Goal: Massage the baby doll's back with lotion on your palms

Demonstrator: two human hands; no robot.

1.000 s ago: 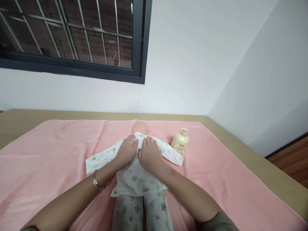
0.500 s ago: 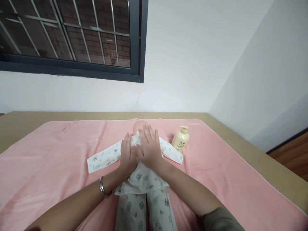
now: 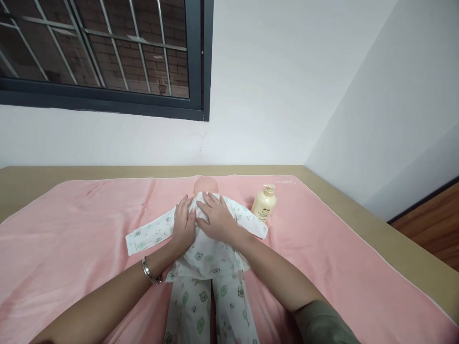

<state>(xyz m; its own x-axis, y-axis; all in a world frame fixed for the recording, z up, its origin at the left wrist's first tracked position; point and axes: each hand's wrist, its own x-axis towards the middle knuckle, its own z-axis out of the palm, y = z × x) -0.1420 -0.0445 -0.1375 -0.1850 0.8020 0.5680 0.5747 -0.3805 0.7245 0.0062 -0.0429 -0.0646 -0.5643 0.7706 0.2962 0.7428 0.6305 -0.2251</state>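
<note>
A baby doll [image 3: 205, 184] lies on the pink sheet, its head at the far end. It wears a white printed top [image 3: 211, 260] with long sleeves spread to both sides, and matching trousers [image 3: 231, 306]. Flat on the left part of the top's chest rests my left hand [image 3: 184, 224], fingers stretched forward. My right hand [image 3: 217, 217] lies across the upper chest with its fingers apart. Both palms press on the cloth and neither hand grips anything. Part of the top's front is hidden beneath them.
A pale yellow pump bottle [image 3: 264, 204] stands right of the doll, by its sleeve. The pink sheet [image 3: 322, 267] covers most of a tan surface [image 3: 401, 272]. White walls [image 3: 261, 95] rise behind and to the right, with a barred, dark-framed window [image 3: 199, 57] at upper left.
My right hand has turned and settled lower on the chest, with its fingers now pointing more to the left. The hands have moved slightly apart, and the view has shifted a little.
</note>
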